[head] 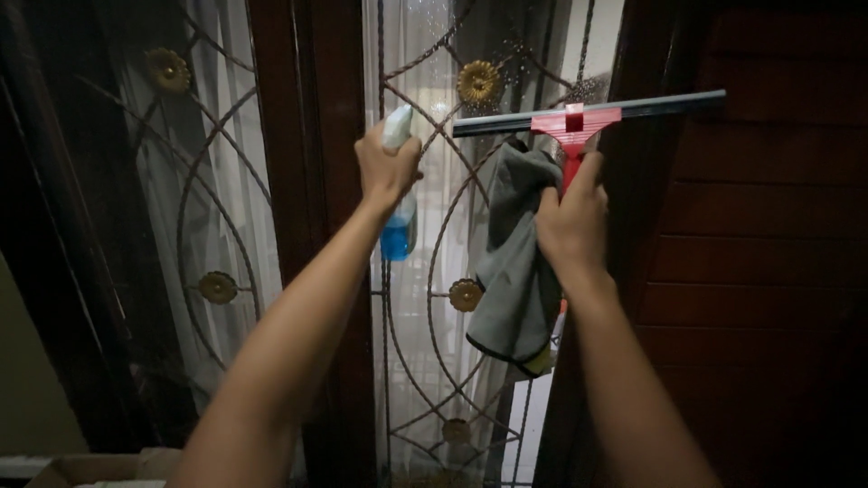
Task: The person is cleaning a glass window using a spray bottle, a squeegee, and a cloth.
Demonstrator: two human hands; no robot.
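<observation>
Left grip: left hand point(387, 167) closed around the neck of a spray bottle point(398, 221), nozzle raised toward the glass, blue liquid showing below the fist.
Right grip: right hand point(571, 226) wrapped tight on the red handle of a squeegee point(579, 113), with a grey cloth point(515, 271) pinched in the same fist and hanging down past the wrist.
Squeegee blade: long dark rubber strip, nearly level, tilted slightly up to the right, at the top of the narrow pane and overlapping the dark wooden frame point(750, 253) on the right.
Window pane point(425, 99): speckled with droplets near the top, backed by a wrought-iron grille point(466, 294) with gold rosettes and a pale curtain point(217, 208) behind.
Step in hand: by the look of it, wetting and wiping the glass, blade set at the upper edge.
Next move calls for: probably blade edge flat on the glass, even pressure, bottle and cloth kept out of the blade's path.
Lower left: corner of a cardboard box point(86, 468).
</observation>
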